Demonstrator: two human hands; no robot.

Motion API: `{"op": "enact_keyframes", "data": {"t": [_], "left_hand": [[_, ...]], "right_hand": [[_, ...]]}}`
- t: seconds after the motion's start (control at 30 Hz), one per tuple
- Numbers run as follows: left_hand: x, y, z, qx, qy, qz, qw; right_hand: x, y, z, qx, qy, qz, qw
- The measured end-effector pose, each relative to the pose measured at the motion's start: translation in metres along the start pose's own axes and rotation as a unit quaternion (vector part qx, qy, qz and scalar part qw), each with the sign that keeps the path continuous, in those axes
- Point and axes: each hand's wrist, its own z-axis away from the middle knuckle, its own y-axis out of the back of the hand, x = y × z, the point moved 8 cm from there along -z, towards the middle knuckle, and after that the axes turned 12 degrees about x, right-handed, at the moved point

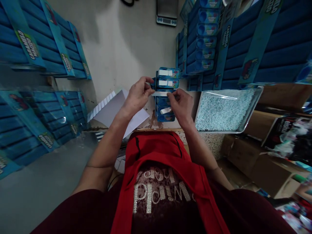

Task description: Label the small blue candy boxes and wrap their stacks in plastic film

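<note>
A narrow white sticker strip [159,94] stretches between my two hands over a column of small blue packs [166,117]. My left hand [136,96] pinches the strip's left end. At its right end, the fingers of my right hand [181,104] are closed on the strip and rest against the pack below. White stickers [165,73] lie across the two farthest packs. Another white sticker [166,110] sits slightly askew on a nearer pack, beside my right hand. My fingers partly cover the middle packs.
Stacks of blue cartons [65,61] stand at the left, with more cartons [263,48] at the right. A metal tray [253,110] holds pale blue pellets. Sticker sheets [114,109] lie by my left forearm. A digital scale [166,21] stands at the back; cardboard boxes [253,162] are at lower right.
</note>
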Motion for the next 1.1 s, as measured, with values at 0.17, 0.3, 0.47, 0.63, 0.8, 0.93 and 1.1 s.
{"op": "enact_keyframes", "data": {"t": [0.17, 0.3, 0.47, 0.63, 0.8, 0.93, 1.1], "left_hand": [[-0.013, -0.008, -0.006, -0.003, 0.010, 0.031, 0.999], [-0.030, -0.030, -0.002, 0.020, 0.037, 0.106, 0.994], [-0.038, -0.053, 0.022, 0.164, 0.071, 0.098, 0.979], [-0.034, -0.043, 0.020, 0.208, 0.078, 0.037, 0.974], [-0.036, 0.019, 0.021, 0.281, 0.064, -0.028, 0.957], [-0.027, 0.031, 0.057, 0.255, 0.090, 0.052, 0.961], [0.005, -0.026, 0.101, 0.024, 0.220, 0.295, 0.930]], "right_hand": [[0.001, 0.002, -0.009, -0.002, -0.010, 0.041, 0.999], [0.013, 0.004, -0.022, -0.025, -0.026, 0.036, 0.999], [0.028, -0.005, -0.029, -0.051, -0.053, -0.047, 0.996], [0.025, 0.003, -0.026, -0.030, -0.044, -0.059, 0.997], [0.012, 0.026, -0.016, -0.007, -0.035, -0.140, 0.989], [-0.002, 0.036, -0.006, 0.025, -0.021, -0.163, 0.986], [-0.024, 0.042, 0.006, 0.089, 0.016, -0.106, 0.990]]}}
